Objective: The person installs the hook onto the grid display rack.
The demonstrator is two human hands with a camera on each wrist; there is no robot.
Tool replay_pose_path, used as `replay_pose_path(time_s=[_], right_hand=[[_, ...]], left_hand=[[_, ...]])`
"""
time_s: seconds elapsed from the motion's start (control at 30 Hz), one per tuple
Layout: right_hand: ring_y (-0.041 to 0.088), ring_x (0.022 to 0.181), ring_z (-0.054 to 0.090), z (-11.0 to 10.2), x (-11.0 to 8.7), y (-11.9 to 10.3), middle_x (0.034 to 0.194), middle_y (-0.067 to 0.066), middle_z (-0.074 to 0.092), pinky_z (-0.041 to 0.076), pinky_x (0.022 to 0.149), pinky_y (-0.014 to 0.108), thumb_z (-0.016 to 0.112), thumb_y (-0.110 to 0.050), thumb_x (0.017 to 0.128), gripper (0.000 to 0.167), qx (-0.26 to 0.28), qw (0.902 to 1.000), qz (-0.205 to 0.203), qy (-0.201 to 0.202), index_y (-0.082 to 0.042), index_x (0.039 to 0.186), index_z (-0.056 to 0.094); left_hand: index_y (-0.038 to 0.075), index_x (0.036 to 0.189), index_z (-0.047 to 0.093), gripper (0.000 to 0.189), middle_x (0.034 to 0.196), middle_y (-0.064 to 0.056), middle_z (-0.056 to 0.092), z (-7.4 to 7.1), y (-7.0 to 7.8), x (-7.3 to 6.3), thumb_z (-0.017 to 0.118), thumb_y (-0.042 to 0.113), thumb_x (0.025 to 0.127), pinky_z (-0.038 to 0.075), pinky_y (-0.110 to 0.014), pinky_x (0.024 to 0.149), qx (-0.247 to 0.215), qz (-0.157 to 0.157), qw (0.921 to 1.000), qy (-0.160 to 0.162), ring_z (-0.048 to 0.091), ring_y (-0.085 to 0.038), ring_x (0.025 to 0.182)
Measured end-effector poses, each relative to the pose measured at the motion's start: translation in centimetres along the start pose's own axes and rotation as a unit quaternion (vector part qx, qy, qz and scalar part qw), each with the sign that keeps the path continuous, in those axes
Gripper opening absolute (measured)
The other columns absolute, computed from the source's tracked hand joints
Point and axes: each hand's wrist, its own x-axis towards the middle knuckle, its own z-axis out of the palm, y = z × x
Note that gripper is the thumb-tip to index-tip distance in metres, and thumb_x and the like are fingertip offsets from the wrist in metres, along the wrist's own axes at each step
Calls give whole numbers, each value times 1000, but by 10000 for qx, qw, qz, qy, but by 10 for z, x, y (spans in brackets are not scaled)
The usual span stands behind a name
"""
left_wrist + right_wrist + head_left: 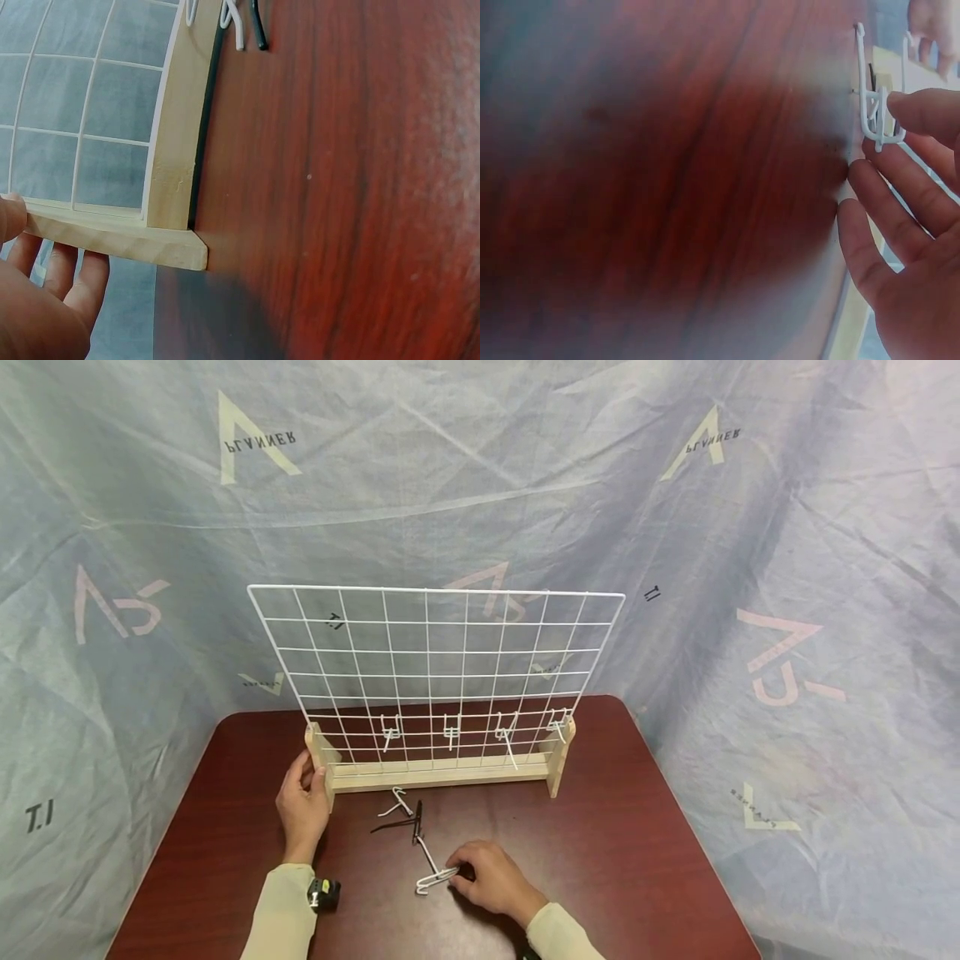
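Note:
A white wire grid panel [446,652] stands upright in a wooden base [442,774] on the table. My left hand [303,797] holds the base's left end piece [112,236], thumb on one side and fingers on the other. Near the front, my right hand [491,875] pinches a white wire hook [437,878] between thumb and index finger. In the right wrist view that hook [883,139] shows its bent prongs, while the other fingers spread below it. Between the hands lie a black hook [417,822] and another white hook [400,802].
Several white hooks [452,732] hang in a row along the grid's lower part. Dark red wood-grain makes up the tabletop [630,860]. Grey printed cloth [480,485] hangs behind and on both sides. A dark device with a yellow mark [324,894] sits at my left wrist.

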Motion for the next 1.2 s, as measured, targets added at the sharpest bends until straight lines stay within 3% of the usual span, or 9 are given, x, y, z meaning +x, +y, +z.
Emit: replay_pose_path(time_s=[0.2, 0.43, 0.67, 0.9, 1.1, 1.2], right_hand=[[-3, 88, 62, 2, -9, 0, 93, -12, 75, 54, 84, 23, 86, -21, 87, 12, 49, 9997, 131, 212, -21, 97, 80], [-5, 71, 59, 6, -14, -2, 81, -17, 67, 43, 66, 7, 86, -18, 86, 11, 297, 9980, 419, 363, -21, 93, 78], [-8, 68, 58, 6, -15, -5, 77, -21, 68, 43, 64, 10, 86, -20, 84, 12, 228, 9954, 813, 447, -23, 91, 77], [-8, 64, 52, 6, -15, -7, 71, -21, 65, 42, 58, 14, 86, -18, 81, 13, 48, 9920, 1062, 673, -24, 88, 76], [-9, 62, 50, 6, -15, -7, 67, -24, 63, 42, 57, 17, 85, -18, 81, 13, 86, 9882, 1354, 708, -22, 91, 76], [-9, 63, 52, 6, -15, -7, 67, -24, 65, 43, 58, 17, 86, -20, 82, 14, 88, 9879, 1375, 715, -21, 92, 76]], left_hand=[[8, 146, 62, 43, 132, -23, 70, 0, 0, 0, 68, 8, 103, 40, 1, 80, -15, 57, 10000, 27, 55, 15, 99], [7, 145, 63, 41, 130, -23, 70, -1, 0, 0, 67, 12, 104, 41, 0, 79, -12, 120, 9999, 98, 69, -9, 102], [7, 145, 63, 42, 130, -23, 70, 0, 0, 1, 67, 7, 104, 40, 0, 79, -31, 91, 9999, 34, 60, 9, 99], [7, 146, 63, 42, 130, -22, 71, 1, 0, 0, 67, 8, 104, 40, 0, 79, 64, 67, 9999, 46, 67, -6, 101], [7, 146, 62, 43, 131, -23, 70, 0, 1, 0, 67, 8, 104, 40, 0, 79, 7, 41, 10000, 28, 60, 7, 101], [7, 147, 62, 43, 132, -22, 70, 0, 2, 0, 66, 7, 104, 40, 0, 79, 29, 33, 10000, 9, 62, 6, 101]])
